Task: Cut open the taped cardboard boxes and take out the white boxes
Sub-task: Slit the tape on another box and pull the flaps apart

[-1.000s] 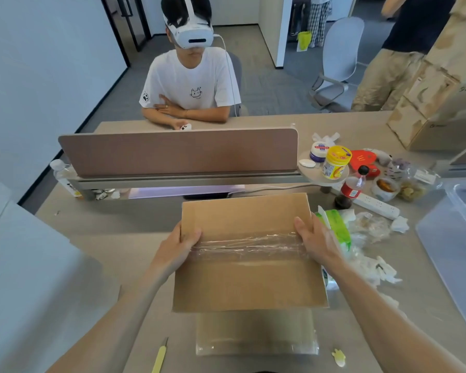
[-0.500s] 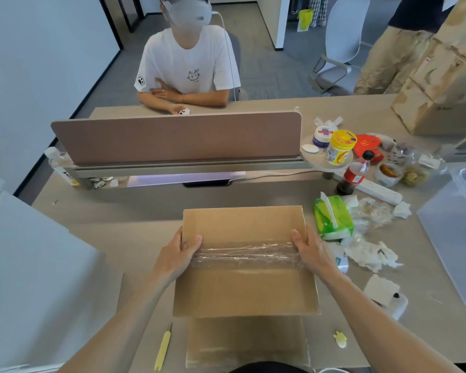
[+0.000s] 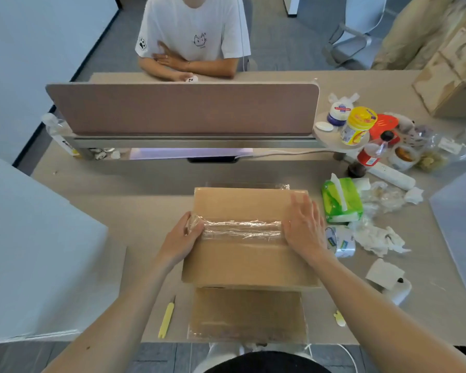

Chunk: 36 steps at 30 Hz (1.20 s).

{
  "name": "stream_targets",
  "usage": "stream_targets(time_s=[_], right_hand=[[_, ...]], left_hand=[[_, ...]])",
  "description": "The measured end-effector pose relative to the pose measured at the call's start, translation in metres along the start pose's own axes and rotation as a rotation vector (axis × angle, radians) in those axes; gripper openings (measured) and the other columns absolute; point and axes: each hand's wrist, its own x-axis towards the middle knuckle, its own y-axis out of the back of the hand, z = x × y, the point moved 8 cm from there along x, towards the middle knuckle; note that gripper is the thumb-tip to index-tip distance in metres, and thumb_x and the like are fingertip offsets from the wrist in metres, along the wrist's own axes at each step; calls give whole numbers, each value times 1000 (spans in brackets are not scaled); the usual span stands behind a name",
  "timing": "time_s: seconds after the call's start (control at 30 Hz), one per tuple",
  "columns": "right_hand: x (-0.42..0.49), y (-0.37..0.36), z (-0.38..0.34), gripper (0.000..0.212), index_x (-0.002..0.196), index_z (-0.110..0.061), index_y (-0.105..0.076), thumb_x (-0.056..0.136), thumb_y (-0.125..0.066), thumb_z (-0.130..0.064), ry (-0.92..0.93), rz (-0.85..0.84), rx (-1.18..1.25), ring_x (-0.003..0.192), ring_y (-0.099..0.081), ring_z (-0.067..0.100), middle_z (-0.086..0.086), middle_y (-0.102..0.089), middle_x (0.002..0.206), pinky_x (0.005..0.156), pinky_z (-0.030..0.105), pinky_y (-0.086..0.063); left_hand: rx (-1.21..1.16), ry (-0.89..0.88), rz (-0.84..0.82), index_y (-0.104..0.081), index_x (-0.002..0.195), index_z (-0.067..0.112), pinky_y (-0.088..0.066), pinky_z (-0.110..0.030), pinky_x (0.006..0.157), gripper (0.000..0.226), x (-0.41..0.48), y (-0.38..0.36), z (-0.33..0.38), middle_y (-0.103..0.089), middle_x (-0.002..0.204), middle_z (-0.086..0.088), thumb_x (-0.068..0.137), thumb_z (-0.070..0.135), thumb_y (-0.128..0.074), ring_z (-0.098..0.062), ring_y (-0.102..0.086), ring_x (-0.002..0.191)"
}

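A brown cardboard box (image 3: 249, 262) lies flat on the desk in front of me, with a band of clear crinkled tape (image 3: 242, 229) across its top seam. My left hand (image 3: 180, 238) grips the box's left edge at the tape's end. My right hand (image 3: 303, 227) lies flat, fingers spread, on the right end of the tape. A second flat cardboard box (image 3: 246, 314) sits under and nearer me, at the desk's front edge. A yellow utility knife (image 3: 167, 317) lies on the desk to the left of that box. No white box shows.
A pink divider screen (image 3: 183, 109) crosses the desk behind the box; a person sits beyond it. To the right lie a green tissue pack (image 3: 340, 201), crumpled paper, a tape roll (image 3: 339, 242), jars and a bottle. A white panel (image 3: 38, 251) stands at left.
The camera has tilted down and the box now rests lower and nearer the second box. My right hand moved from the box's right edge onto its top, fingers flat.
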Motion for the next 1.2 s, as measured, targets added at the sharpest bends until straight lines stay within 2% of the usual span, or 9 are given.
stream_targets(time_s=[0.1, 0.2, 0.33, 0.47, 0.53, 0.63, 0.73, 1.07, 1.2], right_hand=[[-2, -12, -46, 63, 155, -27, -19, 98, -46, -31, 172, -61, -24, 151, -6, 32, 8, -10, 163, 121, 48, -10], [-10, -33, -93, 60, 154, -29, -22, 99, -46, -35, 331, -165, 9, 151, -4, 30, 4, -9, 164, 121, 47, -5], [-23, -68, -130, 60, 153, -33, -23, 98, -43, -47, 432, -286, -41, 152, -2, 27, 0, -5, 165, 122, 48, -1], [-27, -80, -131, 60, 155, -34, -19, 100, -36, -51, 445, -260, -93, 152, 3, 24, -2, -1, 166, 121, 48, 4], [-28, -81, -128, 60, 155, -35, -18, 100, -35, -52, 458, -260, -104, 152, 4, 23, -3, -1, 166, 121, 47, 4], [-31, -81, -127, 60, 155, -35, -17, 100, -35, -53, 469, -255, -121, 152, 3, 24, -2, -1, 166, 121, 47, 3], [-37, -81, -125, 60, 155, -35, -18, 100, -36, -53, 473, -250, -105, 152, 2, 24, -2, -3, 166, 121, 47, 3], [-45, -76, -121, 58, 151, -37, -28, 98, -45, -51, 444, -235, -24, 152, -1, 21, -4, -10, 165, 121, 43, 4], [-40, -60, -126, 41, 131, -21, -59, 93, -61, -35, 367, -169, 201, 138, -36, 24, 3, -45, 145, 114, 40, -22]], left_hand=[[-132, 74, 101, -48, 138, 33, -57, -43, 87, 57, -9, 17, -29, -63, 124, 2, 93, 67, -45, -22, -64, 107], [-115, 167, 220, -62, 111, 17, -59, -38, 67, 35, -29, 36, -64, -69, 98, -6, 99, 49, -52, -23, -68, 79], [130, 275, 182, -66, 86, 20, -55, -34, 75, 21, -46, 44, -126, -67, 81, 0, 91, 40, -66, -22, -67, 79], [362, 337, -28, -63, 76, -2, -46, -41, 70, 50, -54, 22, -178, -60, 80, -20, 82, 47, -70, -34, -64, 84], [395, 369, -90, -55, 62, 10, -42, -37, 64, 56, -58, 11, -203, -54, 70, -11, 67, 65, -66, -29, -61, 74], [438, 400, -117, -55, 68, 27, -41, -26, 70, 36, -62, 1, -217, -57, 78, 10, 70, 59, -73, -14, -61, 85], [458, 383, -77, -43, 57, 24, -38, -28, 61, 44, -66, -4, -214, -47, 61, 8, 75, 47, -77, -15, -52, 65], [331, 371, 87, -46, 54, 20, -32, -27, 52, 40, -64, 9, -201, -51, 58, 1, 83, 31, -71, -17, -49, 56], [13, 218, 248, -72, 74, 15, -40, -19, 57, 15, -53, 33, -149, -66, 71, 2, 84, 25, -78, -16, -60, 69]])
